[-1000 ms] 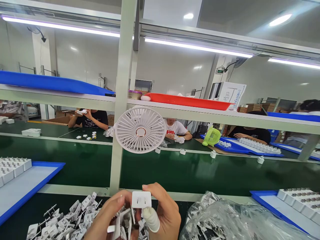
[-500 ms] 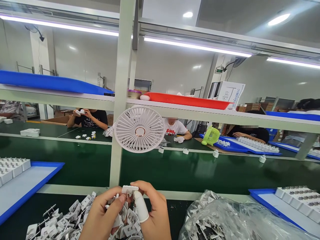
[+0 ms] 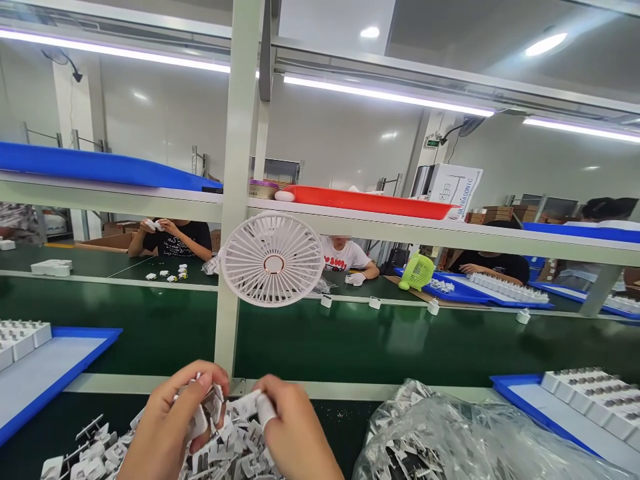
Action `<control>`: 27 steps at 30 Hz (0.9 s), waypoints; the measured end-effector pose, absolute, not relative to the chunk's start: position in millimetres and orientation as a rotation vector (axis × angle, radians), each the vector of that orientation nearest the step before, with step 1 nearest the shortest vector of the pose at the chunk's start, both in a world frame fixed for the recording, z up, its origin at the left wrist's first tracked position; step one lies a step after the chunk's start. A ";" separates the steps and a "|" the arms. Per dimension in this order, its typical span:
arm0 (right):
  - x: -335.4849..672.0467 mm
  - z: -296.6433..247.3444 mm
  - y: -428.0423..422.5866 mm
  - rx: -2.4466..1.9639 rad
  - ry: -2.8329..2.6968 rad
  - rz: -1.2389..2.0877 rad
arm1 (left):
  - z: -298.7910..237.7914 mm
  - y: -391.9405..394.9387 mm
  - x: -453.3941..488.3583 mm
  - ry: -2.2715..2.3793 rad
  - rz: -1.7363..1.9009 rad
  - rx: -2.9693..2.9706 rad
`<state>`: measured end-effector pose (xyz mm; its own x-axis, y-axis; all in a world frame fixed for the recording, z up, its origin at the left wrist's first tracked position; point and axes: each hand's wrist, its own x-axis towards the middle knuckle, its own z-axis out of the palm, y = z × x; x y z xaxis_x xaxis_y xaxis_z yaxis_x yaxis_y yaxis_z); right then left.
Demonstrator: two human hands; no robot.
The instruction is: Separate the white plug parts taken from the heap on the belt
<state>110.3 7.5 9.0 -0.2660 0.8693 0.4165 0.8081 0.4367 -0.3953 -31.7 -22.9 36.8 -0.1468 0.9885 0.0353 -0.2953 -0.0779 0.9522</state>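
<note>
A blue tray [image 3: 63, 373] with white blocks [image 3: 23, 341] is at the far left. Next, the left hand [image 3: 167, 420] has its fingers curled round some white bits [image 3: 199, 420]. A pile [image 3: 240, 450] of more lies on the dark worktop [image 3: 336, 433]. The right hand [image 3: 295, 423], its thumb in a white cover [image 3: 265, 411], pinches one blurry white piece [image 3: 244, 405] above the pile. Then comes a clear bag [image 3: 490, 437] of bits.

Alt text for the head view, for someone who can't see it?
The left hand holds white parts over a pile of similar pieces, the right hand beside it. A plastic bag of parts lies at right; a white fan is ahead.
</note>
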 end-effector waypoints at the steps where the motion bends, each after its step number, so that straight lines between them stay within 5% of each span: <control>1: 107.1 3.6 7.8 -1.452 -2.186 0.078 | 38.3 -23.5 -32.6 1.052 1.491 0.935; 15: 88.9 2.3 5.1 -1.632 -2.312 -0.021 | 41.2 -26.7 -31.1 1.023 1.464 0.920; 27: 83.1 29.6 -19.6 -0.813 -1.933 0.224 | 44.0 -29.8 -18.2 1.004 1.433 0.711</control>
